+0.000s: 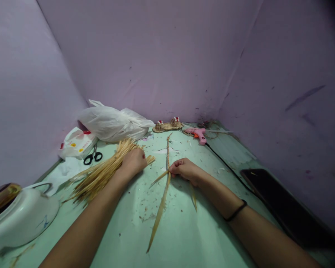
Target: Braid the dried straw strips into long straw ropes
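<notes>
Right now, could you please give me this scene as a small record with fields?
left hand: resting at the straw bundle; grip unclear
right hand: pinching the thin braid at its near, unbraided end
loose strips: splaying from the braid
far left: white plastic bag, small white box, black-handled scissors
near left: white vessel, partly out of view
back: woven piece with red and white trim
right: pink glue gun with black cord, dark flat slab
surface: pale green table

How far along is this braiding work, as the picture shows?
The upper part of the braid already looks plaited. The right hand pinches its lower end, where strands divide; the left hand is at the straw bundle. The loose strands below are not yet plaited.
</notes>
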Motion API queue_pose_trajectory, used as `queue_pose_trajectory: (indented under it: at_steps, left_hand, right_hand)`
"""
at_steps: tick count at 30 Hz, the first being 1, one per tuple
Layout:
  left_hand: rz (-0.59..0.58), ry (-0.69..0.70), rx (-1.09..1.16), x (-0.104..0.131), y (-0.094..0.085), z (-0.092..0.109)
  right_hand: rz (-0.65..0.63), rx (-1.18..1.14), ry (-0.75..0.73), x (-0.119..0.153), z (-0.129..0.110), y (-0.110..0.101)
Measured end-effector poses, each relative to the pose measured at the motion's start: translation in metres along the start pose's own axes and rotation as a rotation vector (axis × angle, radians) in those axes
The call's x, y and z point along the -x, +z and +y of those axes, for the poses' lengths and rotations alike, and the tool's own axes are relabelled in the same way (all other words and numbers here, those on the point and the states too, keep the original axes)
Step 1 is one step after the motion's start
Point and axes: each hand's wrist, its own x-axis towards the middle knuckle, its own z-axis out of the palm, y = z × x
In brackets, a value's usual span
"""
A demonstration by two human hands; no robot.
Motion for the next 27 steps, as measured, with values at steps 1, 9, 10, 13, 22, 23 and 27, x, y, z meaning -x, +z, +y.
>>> queue_pose_trajectory:
  at_steps: [1, 9, 10, 13, 22, 23, 27]
  left_hand:
    - [0.008, -0.001, -0.013, 0.000, 0.001, 0.000]
    - [0.073, 0.006, 0.018, 0.003, -0.011, -0.001]
    - [0.064, 0.028, 0.064, 0.005, -0.017, -0.001]
    - [-0.079, 0.115, 0.232, 0.013, -0.033, 0.006]
    - [-0.261, 0.142, 0.153, 0.026, -0.007, 0.030]
    - [-0.250, 0.161, 0.161, 0.025, -0.005, 0.030]
    - [-0.253, 0.235, 0.262, 0.021, -0.003, 0.030]
  right_hand:
    - [-0.001, 0.001, 0.002, 0.000, 0.000, 0.000]
    - [0.003, 0.002, -0.005, -0.001, 0.001, -0.001]
    - [0.003, 0.001, -0.005, -0.001, 0.001, -0.001]
    - [-0.001, 0.000, -0.012, -0.001, 0.001, 0.000]
    - [0.005, -0.021, -0.044, -0.001, 0.002, 0.000]
    - [0.005, -0.020, -0.046, -0.001, 0.002, 0.000]
    - [0.010, -0.026, -0.056, -0.001, 0.001, 0.000]
